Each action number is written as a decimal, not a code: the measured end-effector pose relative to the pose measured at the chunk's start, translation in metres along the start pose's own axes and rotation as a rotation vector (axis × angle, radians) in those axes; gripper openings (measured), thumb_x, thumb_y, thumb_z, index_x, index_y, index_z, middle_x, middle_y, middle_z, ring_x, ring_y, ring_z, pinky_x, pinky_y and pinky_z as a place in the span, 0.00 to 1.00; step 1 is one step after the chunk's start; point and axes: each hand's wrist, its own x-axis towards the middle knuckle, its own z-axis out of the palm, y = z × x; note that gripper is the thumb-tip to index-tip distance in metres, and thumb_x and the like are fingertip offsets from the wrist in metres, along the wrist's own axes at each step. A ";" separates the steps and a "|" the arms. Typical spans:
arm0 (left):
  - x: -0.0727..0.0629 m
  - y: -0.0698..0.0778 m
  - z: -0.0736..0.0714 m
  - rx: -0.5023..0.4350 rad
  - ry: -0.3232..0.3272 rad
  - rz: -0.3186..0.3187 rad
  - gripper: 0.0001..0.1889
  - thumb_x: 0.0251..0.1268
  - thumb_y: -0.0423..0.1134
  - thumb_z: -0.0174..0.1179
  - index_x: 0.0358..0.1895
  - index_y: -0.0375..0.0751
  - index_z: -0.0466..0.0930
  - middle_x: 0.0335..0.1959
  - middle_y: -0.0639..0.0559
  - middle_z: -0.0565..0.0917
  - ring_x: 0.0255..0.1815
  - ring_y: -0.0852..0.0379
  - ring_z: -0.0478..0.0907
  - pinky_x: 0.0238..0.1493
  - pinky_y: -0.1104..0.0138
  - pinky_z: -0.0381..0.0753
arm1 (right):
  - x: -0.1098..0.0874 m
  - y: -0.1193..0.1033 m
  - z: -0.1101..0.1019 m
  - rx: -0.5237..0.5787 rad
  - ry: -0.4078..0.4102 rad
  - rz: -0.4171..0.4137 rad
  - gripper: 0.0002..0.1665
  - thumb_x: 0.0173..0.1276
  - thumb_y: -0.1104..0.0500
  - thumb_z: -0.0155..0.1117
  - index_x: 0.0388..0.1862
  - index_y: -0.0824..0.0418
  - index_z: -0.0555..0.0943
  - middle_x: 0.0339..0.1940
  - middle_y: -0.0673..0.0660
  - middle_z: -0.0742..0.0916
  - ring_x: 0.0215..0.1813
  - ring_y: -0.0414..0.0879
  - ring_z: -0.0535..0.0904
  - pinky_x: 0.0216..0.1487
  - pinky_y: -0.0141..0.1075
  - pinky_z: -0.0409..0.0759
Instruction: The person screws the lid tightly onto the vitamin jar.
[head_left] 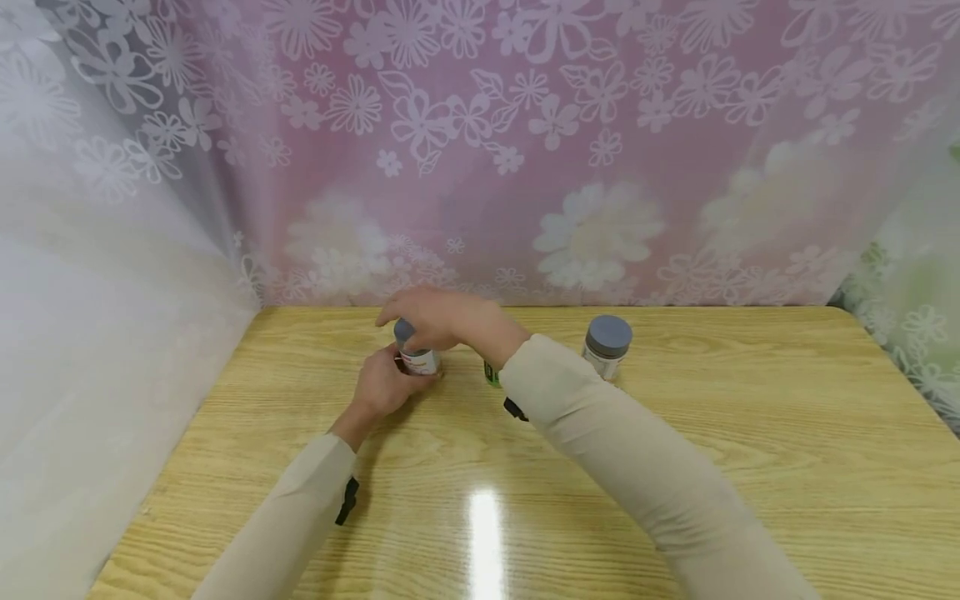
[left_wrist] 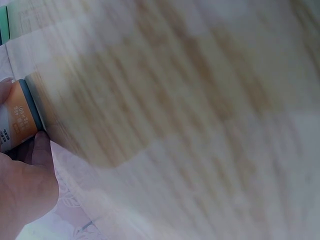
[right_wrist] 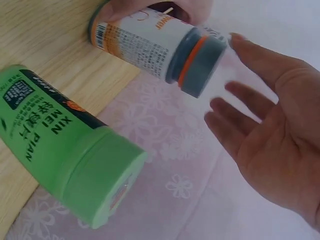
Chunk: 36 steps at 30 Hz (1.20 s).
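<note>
A supplement bottle (head_left: pixel 420 364) with a white and orange label stands toward the left back of the table. My left hand (head_left: pixel 378 385) grips it around the lower body, with the thumb across the label in the right wrist view. Its dark grey-blue cap (right_wrist: pixel 202 65), with an orange ring, is on. Over that cap hovers my right hand (right_wrist: pixel 285 105), fingers spread and loosely bent, the thumb tip very close to the cap's edge; whether it touches I cannot tell. A green bottle (right_wrist: pixel 55 125) lettered "XIN MEI PIAN" is nearby, mostly hidden by my right arm in the head view.
To the right, beyond my right forearm, stands a jar (head_left: pixel 607 337) with a grey lid, partly covered by the sleeve. The wooden table (head_left: pixel 750 417) ends at a pink floral curtain (head_left: pixel 480 208). White sheeting (head_left: pixel 112 333) hangs along the left side.
</note>
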 end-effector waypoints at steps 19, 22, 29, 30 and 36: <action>0.000 0.001 0.001 0.007 -0.013 -0.008 0.25 0.55 0.46 0.70 0.52 0.35 0.75 0.32 0.49 0.81 0.30 0.54 0.78 0.32 0.62 0.78 | 0.007 -0.011 0.012 -0.062 0.107 0.186 0.19 0.71 0.49 0.59 0.57 0.56 0.78 0.49 0.51 0.82 0.44 0.44 0.78 0.42 0.35 0.77; 0.000 0.000 0.001 0.007 -0.024 -0.028 0.25 0.55 0.47 0.71 0.51 0.37 0.76 0.29 0.50 0.81 0.28 0.54 0.77 0.31 0.62 0.78 | 0.006 -0.009 0.009 -0.081 0.044 0.185 0.27 0.72 0.44 0.55 0.66 0.52 0.71 0.61 0.53 0.76 0.56 0.47 0.75 0.52 0.39 0.75; 0.000 -0.001 0.000 0.005 -0.002 0.009 0.28 0.55 0.46 0.71 0.56 0.36 0.74 0.44 0.44 0.82 0.42 0.49 0.80 0.43 0.56 0.79 | 0.004 0.001 -0.002 0.008 -0.057 0.041 0.30 0.74 0.53 0.55 0.73 0.48 0.64 0.74 0.52 0.63 0.71 0.48 0.60 0.64 0.41 0.65; 0.000 -0.001 -0.001 0.013 0.002 0.014 0.29 0.55 0.46 0.71 0.56 0.35 0.73 0.45 0.44 0.82 0.44 0.48 0.80 0.44 0.56 0.79 | 0.004 0.002 -0.001 0.029 -0.059 0.028 0.28 0.74 0.56 0.55 0.71 0.49 0.67 0.72 0.52 0.66 0.69 0.48 0.63 0.62 0.40 0.67; 0.000 -0.001 -0.001 0.032 -0.001 0.015 0.27 0.55 0.46 0.71 0.54 0.35 0.75 0.41 0.45 0.83 0.39 0.50 0.80 0.41 0.57 0.79 | 0.006 -0.001 0.009 0.037 0.055 0.067 0.20 0.72 0.56 0.59 0.62 0.52 0.77 0.60 0.49 0.78 0.57 0.44 0.74 0.51 0.36 0.74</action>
